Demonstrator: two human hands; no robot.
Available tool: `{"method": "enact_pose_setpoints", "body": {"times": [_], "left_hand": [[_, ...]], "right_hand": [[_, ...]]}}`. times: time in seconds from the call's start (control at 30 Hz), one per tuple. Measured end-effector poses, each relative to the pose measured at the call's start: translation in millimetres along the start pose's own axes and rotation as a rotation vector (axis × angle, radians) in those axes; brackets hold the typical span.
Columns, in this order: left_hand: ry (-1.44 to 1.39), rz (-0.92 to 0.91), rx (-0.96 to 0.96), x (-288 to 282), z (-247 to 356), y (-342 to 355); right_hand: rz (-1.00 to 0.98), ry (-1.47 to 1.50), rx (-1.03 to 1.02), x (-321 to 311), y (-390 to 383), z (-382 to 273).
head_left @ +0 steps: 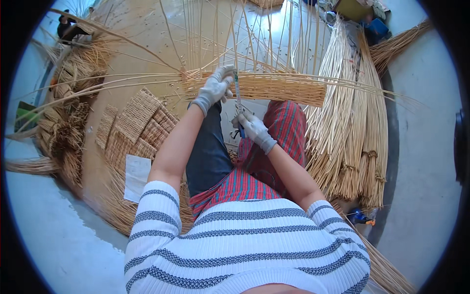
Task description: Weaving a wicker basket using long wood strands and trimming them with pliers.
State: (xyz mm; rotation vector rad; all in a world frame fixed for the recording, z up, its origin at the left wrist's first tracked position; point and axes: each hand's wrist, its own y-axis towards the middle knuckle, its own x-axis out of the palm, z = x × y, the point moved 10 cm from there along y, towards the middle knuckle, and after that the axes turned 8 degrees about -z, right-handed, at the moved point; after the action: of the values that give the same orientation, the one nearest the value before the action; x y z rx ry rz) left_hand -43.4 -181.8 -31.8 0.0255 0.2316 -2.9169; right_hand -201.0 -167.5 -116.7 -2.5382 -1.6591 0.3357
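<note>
A long woven wicker panel [279,88] lies crosswise in front of me, its right part over my knee. Thin upright stakes rise from its far edge. My gloved left hand [214,89] is at the panel's left half, fingers half bent and apart, close to a narrow strip. That strip, which looks like the blade of a tape measure [238,98], runs across the panel toward me. My gloved right hand [253,128] is closed at its near end, below the panel, where a blue part shows. The right fingertips are partly hidden.
Long bundles of pale wicker rods [350,122] lie on the right. To the left are woven mats [139,117], a white sheet [137,177] and heaped brown fibre bundles [68,122]. Loose rods stick out past both panel ends. A blue bottle [359,215] is at lower right.
</note>
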Motion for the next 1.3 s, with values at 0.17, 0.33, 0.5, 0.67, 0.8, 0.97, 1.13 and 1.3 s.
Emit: {"method": "enact_pose_setpoints", "body": {"times": [0.17, 0.33, 0.5, 0.67, 0.8, 0.97, 1.13, 1.3], "left_hand": [[0.259, -0.02, -0.135, 7.8, -4.7, 4.7], [0.252, 0.07, 0.042, 4.4, 2.6, 7.0], [0.285, 0.123, -0.005, 7.8, 7.7, 3.7], [0.346, 0.159, 0.079, 3.6, 6.8, 7.3], [0.381, 0.184, 0.109, 2.9, 6.3, 6.2], [0.3, 0.173, -0.015, 7.7, 8.8, 6.6], [0.333, 0.225, 0.102, -2.3, -1.2, 18.1], [0.346, 0.235, 0.042, -0.3, 5.7, 13.2]], "right_hand": [[0.07, 0.155, 0.087, -6.3, 15.8, 15.8], [0.062, 0.162, 0.027, -6.6, 22.8, 19.9], [0.065, 0.18, 0.035, -6.6, 22.9, 23.8], [0.114, 0.238, 0.056, -6.4, 22.7, 19.4], [0.139, 0.14, 0.088, -13.8, 23.0, 17.0], [0.162, 0.108, 0.079, -17.9, 26.1, 29.2], [0.182, 0.068, 0.06, -19.3, 32.3, 29.0], [0.19, 0.051, 0.082, -21.1, 31.0, 27.8]]}}
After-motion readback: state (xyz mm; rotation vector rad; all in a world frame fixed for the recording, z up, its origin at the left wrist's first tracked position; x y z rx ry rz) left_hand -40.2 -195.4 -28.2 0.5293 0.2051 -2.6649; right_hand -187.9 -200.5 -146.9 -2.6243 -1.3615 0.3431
